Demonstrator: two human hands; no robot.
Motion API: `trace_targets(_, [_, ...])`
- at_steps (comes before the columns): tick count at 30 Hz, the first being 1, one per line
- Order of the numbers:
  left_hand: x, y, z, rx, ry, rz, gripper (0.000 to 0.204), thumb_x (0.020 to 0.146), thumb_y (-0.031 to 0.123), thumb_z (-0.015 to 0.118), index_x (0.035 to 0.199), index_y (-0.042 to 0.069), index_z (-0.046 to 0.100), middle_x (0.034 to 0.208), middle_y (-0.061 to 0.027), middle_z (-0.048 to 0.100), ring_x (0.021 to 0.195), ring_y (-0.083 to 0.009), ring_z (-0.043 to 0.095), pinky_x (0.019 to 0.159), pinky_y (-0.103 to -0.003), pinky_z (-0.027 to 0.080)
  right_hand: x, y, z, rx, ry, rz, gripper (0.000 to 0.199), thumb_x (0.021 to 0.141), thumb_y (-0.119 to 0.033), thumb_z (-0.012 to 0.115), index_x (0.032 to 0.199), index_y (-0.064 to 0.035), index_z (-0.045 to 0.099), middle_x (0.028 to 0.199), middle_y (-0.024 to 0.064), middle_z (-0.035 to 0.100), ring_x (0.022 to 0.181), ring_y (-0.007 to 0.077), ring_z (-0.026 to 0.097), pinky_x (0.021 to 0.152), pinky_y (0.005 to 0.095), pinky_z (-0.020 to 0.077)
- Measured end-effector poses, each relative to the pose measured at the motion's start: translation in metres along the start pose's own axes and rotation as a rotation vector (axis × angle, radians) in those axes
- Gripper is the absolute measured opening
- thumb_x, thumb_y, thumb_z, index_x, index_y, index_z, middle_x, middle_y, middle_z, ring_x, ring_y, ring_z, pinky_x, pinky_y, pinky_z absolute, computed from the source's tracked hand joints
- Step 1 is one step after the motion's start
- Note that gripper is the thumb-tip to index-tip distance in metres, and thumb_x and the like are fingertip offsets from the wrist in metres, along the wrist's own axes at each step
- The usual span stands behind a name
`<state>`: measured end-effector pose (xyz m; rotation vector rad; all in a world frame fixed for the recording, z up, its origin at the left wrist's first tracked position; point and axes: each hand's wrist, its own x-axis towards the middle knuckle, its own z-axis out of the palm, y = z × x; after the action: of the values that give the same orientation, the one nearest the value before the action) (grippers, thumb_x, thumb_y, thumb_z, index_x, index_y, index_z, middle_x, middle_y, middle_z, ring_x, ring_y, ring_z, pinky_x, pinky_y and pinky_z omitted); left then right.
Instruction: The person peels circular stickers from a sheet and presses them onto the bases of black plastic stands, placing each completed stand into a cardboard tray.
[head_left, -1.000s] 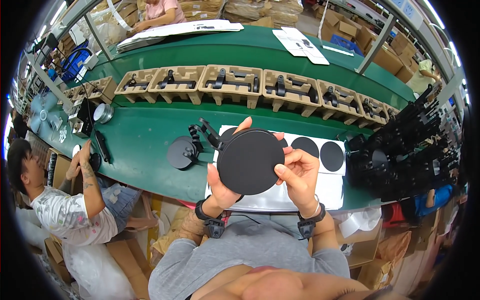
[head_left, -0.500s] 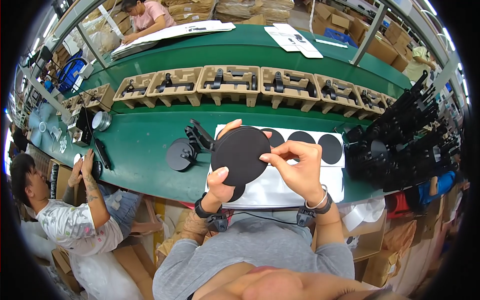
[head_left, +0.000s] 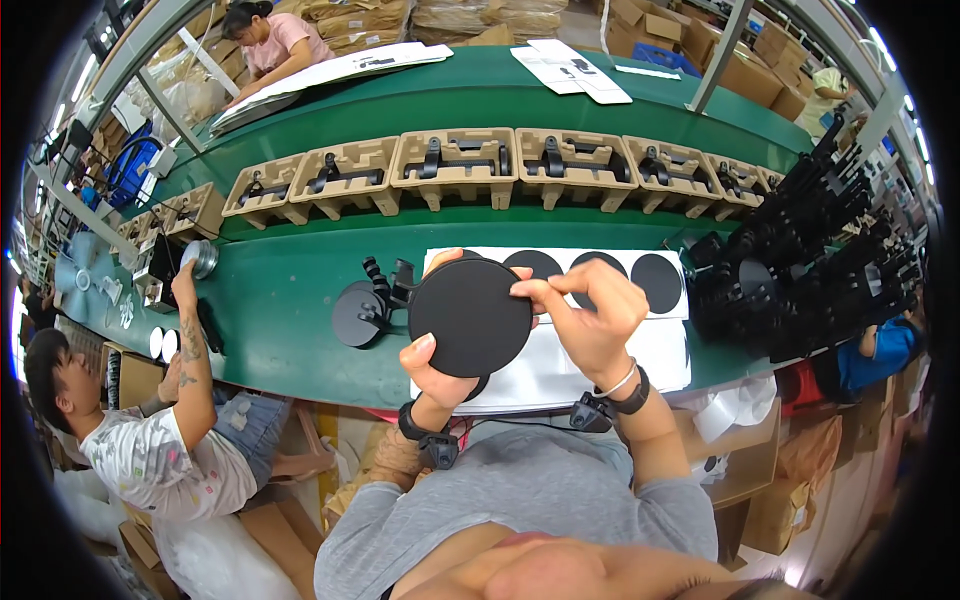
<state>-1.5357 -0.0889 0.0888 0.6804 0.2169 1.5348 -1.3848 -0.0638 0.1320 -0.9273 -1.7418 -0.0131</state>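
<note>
While held above the green table (head_left: 300, 340), a flat, matte black disc (head_left: 470, 316) is presented with its round face turned up toward the camera; being circular, it shows no long axis. It is gripped from below by the left hand (head_left: 432, 372), whose thumb is pressed on the lower face and whose fingers are curled behind the rim. The upper right edge is pinched by the right hand (head_left: 585, 315), its fingers bent and closed on the rim. Beneath, a white sheet (head_left: 560, 365) bearing three more black discs (head_left: 657, 282) lies on the table. A black stand with a round base (head_left: 358, 312) is seen just left of the held disc. Moulded pulp trays (head_left: 455, 165) are ranged behind in a row.
</note>
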Motion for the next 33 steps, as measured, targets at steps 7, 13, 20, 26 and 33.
trace_targets(7, [0.002, 0.007, -0.016, -0.046, 0.006, -0.062, 0.086, 0.08, 0.058, 0.043, 0.145, 0.007, 0.021, 0.131, -0.0258, 0.045, 0.115, -0.0414, 0.053, 0.081, -0.059, 0.055, 0.003, 0.0, 0.013, 0.093, -0.03, 0.201, 0.022, 0.066, -0.007, 0.084, 0.078, 0.0, 0.066, 0.076, 0.0079, 0.067, 0.066, 0.0143, 0.064, 0.058, 0.024, 0.0485])
trace_targets(13, [0.005, 0.004, -0.024, -0.025, 0.006, -0.072, 0.087, 0.085, 0.064, 0.046, 0.15, 0.018, 0.012, 0.14, -0.0249, 0.039, 0.122, -0.0402, 0.049, 0.098, -0.052, 0.045, -0.002, -0.008, 0.005, 0.158, -0.235, -0.19, 0.046, 0.064, -0.021, 0.087, 0.103, -0.0041, 0.068, 0.103, 0.0106, 0.07, 0.106, 0.0281, 0.065, 0.087, 0.0386, 0.0507])
trace_targets(20, [0.003, 0.0, -0.028, 0.204, 0.006, 0.121, 0.115, 0.066, 0.06, 0.078, 0.146, 0.015, 0.009, 0.134, -0.012, 0.041, 0.122, -0.0349, 0.049, 0.101, -0.045, 0.044, -0.018, -0.015, 0.02, 0.072, -0.298, -0.353, 0.031, 0.068, 0.0, 0.075, 0.098, -0.0011, 0.07, 0.098, 0.0137, 0.07, 0.098, 0.0277, 0.068, 0.082, 0.0369, 0.0556])
trace_targets(26, [0.001, 0.008, -0.047, 0.419, 0.035, 0.213, 0.096, 0.07, 0.055, 0.078, 0.142, 0.016, 0.029, 0.136, -0.0161, 0.039, 0.129, -0.0364, 0.042, 0.106, -0.049, 0.039, -0.021, -0.013, 0.027, 0.134, -0.269, -0.267, 0.032, 0.073, 0.006, 0.063, 0.103, -0.0036, 0.07, 0.097, 0.0098, 0.071, 0.094, 0.0239, 0.069, 0.08, 0.0346, 0.0579])
trace_targets(33, [-0.01, 0.018, -0.064, 0.595, 0.185, 0.214, 0.075, 0.068, 0.012, 0.082, 0.133, 0.003, 0.046, 0.139, -0.0119, 0.043, 0.13, -0.025, 0.041, 0.109, -0.044, 0.031, 0.01, 0.002, 0.045, 0.235, -0.379, -0.096, 0.034, 0.072, 0.005, 0.066, 0.104, -0.0048, 0.07, 0.092, 0.0144, 0.07, 0.077, 0.0265, 0.07, 0.064, 0.0318, 0.0562])
